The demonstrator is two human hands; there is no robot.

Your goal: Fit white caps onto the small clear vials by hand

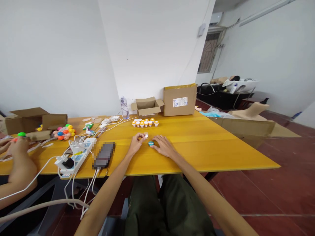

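Inward of the tabletop's [201, 147] near edge, the right hand [165, 147], fingers parted, thumb at a teal disc [151, 143], apparently steadies it; the left hand [135, 144] pinches a small white piece [146, 136]. Orange-and-white jars [146, 123] cluster toward the far edge, seemingly within reach.

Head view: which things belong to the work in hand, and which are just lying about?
In the work:
small white piece, held in the left hand
teal round piece, at the right hand
probably the orange-and-white pieces grouped beyond

Lying about, it seems:
phone
power strip
clear bottle
open carton
taller carton
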